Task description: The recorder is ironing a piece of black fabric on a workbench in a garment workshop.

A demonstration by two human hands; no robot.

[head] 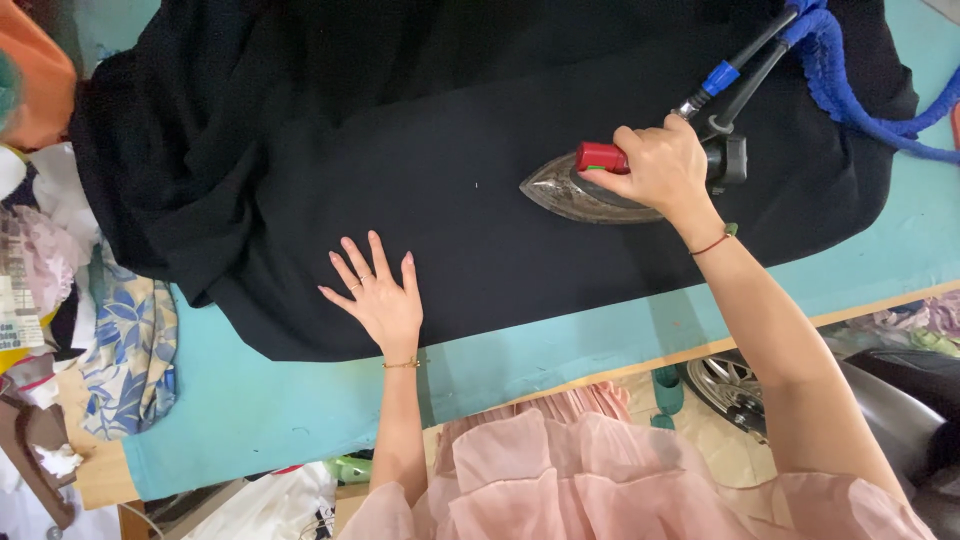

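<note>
A large black garment (420, 150) lies spread across a turquoise ironing table (260, 410). My right hand (660, 165) grips the red handle of a metal steam iron (570, 190), which rests flat on the black cloth with its tip pointing left. My left hand (378, 295) lies palm down on the fabric near its lower edge, fingers spread, holding nothing. The hand wears a ring, and a thin bracelet circles that wrist. A blue wrapped hose (850, 90) and black tubes run from the iron's rear toward the upper right.
Piled fabrics, including a blue-and-white floral piece (130, 350) and an orange one (35, 80), sit at the table's left end. The table's wooden front edge (700, 350) runs diagonally. Below it are a pink skirt and a wheel (730, 385).
</note>
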